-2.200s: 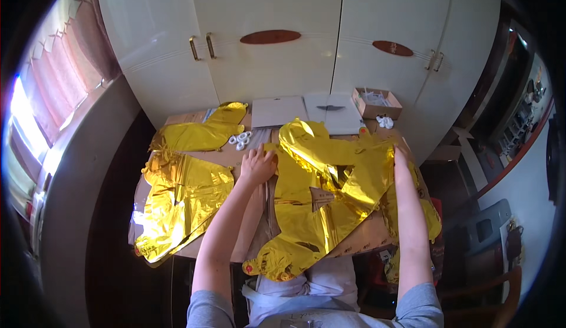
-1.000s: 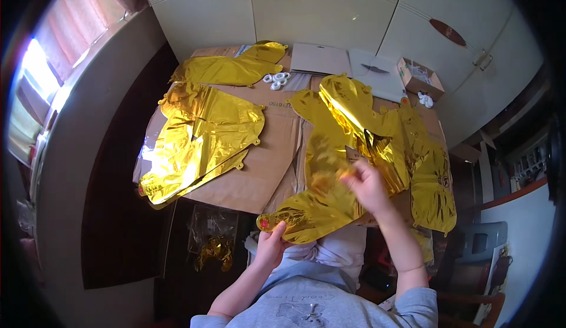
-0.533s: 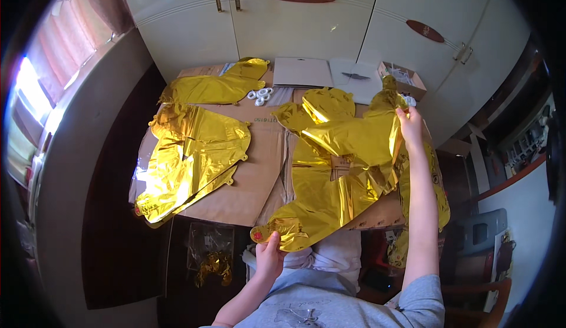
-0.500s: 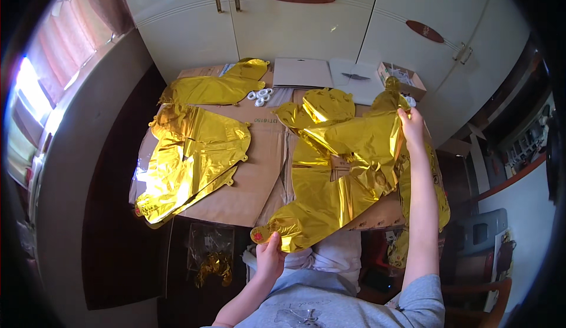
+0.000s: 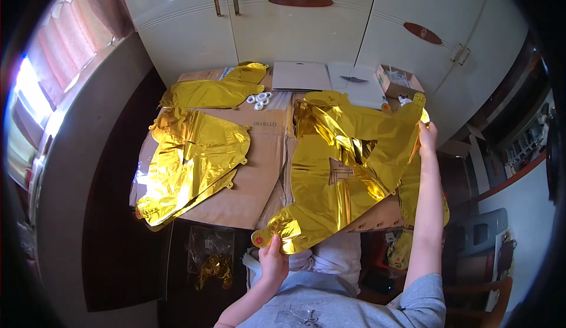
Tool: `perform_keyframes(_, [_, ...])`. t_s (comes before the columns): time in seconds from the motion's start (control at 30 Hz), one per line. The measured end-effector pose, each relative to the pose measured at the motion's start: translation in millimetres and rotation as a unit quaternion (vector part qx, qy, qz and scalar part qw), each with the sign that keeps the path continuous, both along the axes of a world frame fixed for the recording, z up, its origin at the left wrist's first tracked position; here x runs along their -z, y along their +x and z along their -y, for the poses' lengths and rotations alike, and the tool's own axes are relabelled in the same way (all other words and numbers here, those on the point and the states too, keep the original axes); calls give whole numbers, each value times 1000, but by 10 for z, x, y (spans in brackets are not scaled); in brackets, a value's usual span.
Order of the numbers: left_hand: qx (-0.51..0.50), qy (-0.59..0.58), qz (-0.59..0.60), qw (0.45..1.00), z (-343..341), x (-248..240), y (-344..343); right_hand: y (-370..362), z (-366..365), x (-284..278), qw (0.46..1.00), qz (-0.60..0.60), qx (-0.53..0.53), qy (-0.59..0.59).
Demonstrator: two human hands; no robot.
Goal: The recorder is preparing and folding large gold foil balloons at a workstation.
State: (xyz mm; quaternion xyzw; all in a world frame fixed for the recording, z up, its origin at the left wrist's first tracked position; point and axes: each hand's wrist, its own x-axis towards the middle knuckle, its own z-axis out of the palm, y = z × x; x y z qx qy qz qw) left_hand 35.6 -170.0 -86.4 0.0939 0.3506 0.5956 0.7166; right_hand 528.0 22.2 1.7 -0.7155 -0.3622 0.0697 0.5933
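A flat, uninflated gold foil balloon (image 5: 315, 180) lies spread over the right half of the cardboard. It looks like a letter A, with a hole in its middle through which brown cardboard shows. My left hand (image 5: 274, 263) pinches its near left corner, close to a tab with a red mark. At the far right corner, my right hand (image 5: 428, 138) has its fingers closed on the foil edge. More gold foil (image 5: 407, 201) shows partly hidden under my right forearm. Other flat gold foil balloons (image 5: 206, 145) lie on the left, and another (image 5: 206, 94) at the back left.
Cardboard (image 5: 236, 201) covers the tabletop. Several white rings (image 5: 259, 99), a grey flat case (image 5: 300, 77), a dark pointed tool (image 5: 354, 80) and a small open box (image 5: 386, 83) sit along the back, before white cabinets (image 5: 295, 27). A clear bag (image 5: 211, 242) is below the near edge.
My right hand has moved right and slightly nearer, pulling the foil balloon's far corner with it. The balloon lies flatter and its middle hole shows wider. My left hand has barely shifted.
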Motion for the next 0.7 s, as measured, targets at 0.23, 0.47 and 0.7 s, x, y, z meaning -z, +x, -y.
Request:
perform_keyframes(0.23, [-10, 2, -4, 1000, 6, 52, 9, 196, 107, 267, 989, 56, 105, -93])
perform_keyframes(0.47, [14, 1, -1, 1000, -16, 58, 79, 700, 284, 565, 930, 283, 106, -211])
perform_keyframes(0.7, [-13, -30, -49, 998, 9, -9, 15, -2054, 108, -783, 886, 442, -135, 24])
